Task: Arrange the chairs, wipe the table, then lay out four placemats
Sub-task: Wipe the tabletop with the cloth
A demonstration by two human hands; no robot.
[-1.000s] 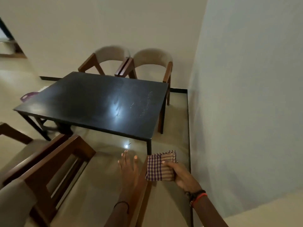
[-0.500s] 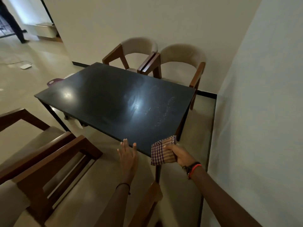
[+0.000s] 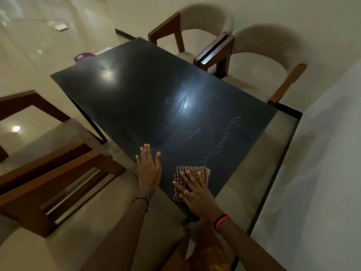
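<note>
Wiping is looking like the step in hand, and barely begun by my reckoning. The right hand (image 3: pixel 195 192) is pressing flat, fingers straight and spread, on a folded checked cloth (image 3: pixel 195 169) lying on the dark table (image 3: pixel 148 98) near its closest corner, lower centre of the frame. Nothing is being gripped; the palm is simply bearing down. The left hand (image 3: pixel 149 173) is lying open just beside it at the table's near edge, fingers straight, holding nothing. Pale streaks (image 3: pixel 224 137) are showing on the top just beyond the cloth, toward centre right, so most of the surface is waiting to be cleaned. At upper right a cushioned chair (image 3: pixel 205 18) and its neighbour chair (image 3: pixel 273 45) are standing side by side at the far edge, seemingly in place. A wooden-armed chair (image 3: pixel 58 182) at lower left and another at the left edge (image 3: pixel 29 102) are sitting back from the table and angled, so the arranging is looking only half settled to me. No placemats are showing anywhere, so laying out all four is lying ahead.
</note>
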